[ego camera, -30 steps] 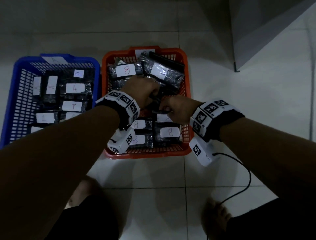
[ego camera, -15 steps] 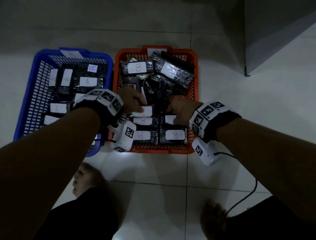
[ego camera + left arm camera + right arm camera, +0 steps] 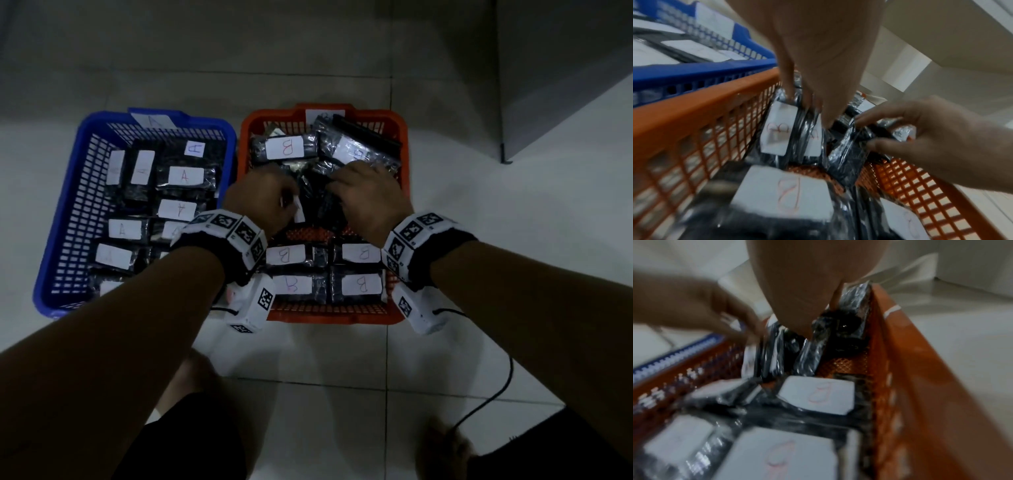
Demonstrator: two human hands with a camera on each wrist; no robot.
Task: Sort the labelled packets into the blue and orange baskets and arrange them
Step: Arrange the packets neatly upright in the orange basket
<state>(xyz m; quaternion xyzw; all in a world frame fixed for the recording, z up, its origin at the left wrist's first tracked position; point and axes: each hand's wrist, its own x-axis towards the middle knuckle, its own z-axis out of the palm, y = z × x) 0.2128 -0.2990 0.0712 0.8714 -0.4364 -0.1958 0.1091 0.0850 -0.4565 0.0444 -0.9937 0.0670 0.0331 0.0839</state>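
Head view: both hands in orange basket (image 3: 404, 144), 12 o'clock half. Left hand (image 3: 262, 200) pinches upright B packets (image 3: 777, 129); right hand (image 3: 368, 197) grips a dark packet (image 3: 849, 155). Blue basket (image 3: 68, 205) at 9 o'clock holds A packets (image 3: 185, 176).

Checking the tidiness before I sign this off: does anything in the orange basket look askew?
Yes. At the far right of the orange basket, one B packet lies tilted across the pile, unlike the flat front row, and both hands work among upended packets mid-basket.
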